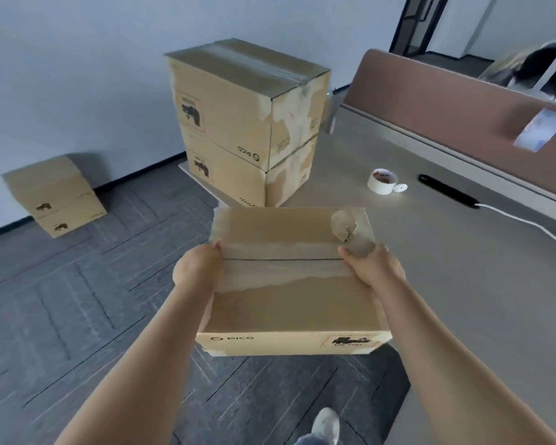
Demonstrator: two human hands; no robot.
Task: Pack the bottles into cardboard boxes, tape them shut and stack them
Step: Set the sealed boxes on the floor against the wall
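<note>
I hold a taped-shut cardboard box (289, 303) in front of me, partly over the table's near corner. My left hand (196, 268) grips its left side and my right hand (374, 268) grips its right side, thumbs on the taped top seam. Beyond it, two sealed boxes stand stacked on the table's corner, the upper box (238, 101) on the lower box (244, 178). A roll of tape (382, 181) lies on the table to the right. No bottles are visible.
The grey table (430, 252) has a brown divider panel (446, 91) along its far edge, and a black power strip (446, 191) with a white cable. Two more stacked boxes (53, 194) sit on the carpeted floor by the wall at left. My shoe (326, 425) shows below.
</note>
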